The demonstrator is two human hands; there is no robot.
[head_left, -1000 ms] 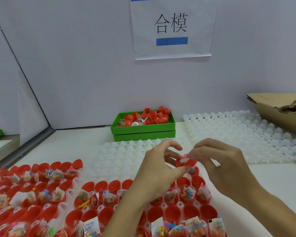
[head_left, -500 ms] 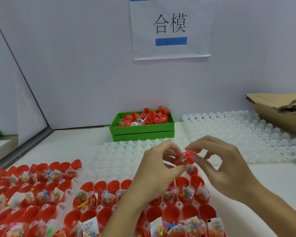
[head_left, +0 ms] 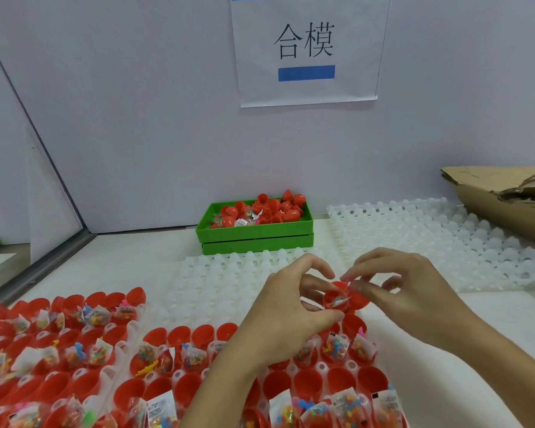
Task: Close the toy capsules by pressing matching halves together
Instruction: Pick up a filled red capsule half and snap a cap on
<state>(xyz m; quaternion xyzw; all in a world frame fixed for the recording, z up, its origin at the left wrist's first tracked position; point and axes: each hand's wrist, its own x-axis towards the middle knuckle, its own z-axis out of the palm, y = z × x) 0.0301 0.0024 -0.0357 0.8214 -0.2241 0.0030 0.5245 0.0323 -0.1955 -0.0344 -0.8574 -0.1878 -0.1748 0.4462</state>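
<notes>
Between my two hands, above the tray, is a red toy capsule [head_left: 337,299] with a small toy packet showing in its open mouth. My left hand [head_left: 291,313] grips one half with thumb and curled fingers. My right hand [head_left: 408,291] pinches the other red half [head_left: 359,299] and holds it against the first at an angle. The two halves touch but a gap shows between them.
A white tray [head_left: 322,367] of open red halves, some with toy packets, lies below my hands; a second such tray [head_left: 59,341] lies at the left. Empty white trays [head_left: 430,239] lie behind. A green bin [head_left: 254,236] of red halves stands at the back, torn cardboard [head_left: 507,193] at right.
My hands have kept the capsule between them and turned it, so the open mouth with the packet now faces me. My right fingers have shifted on the second half.
</notes>
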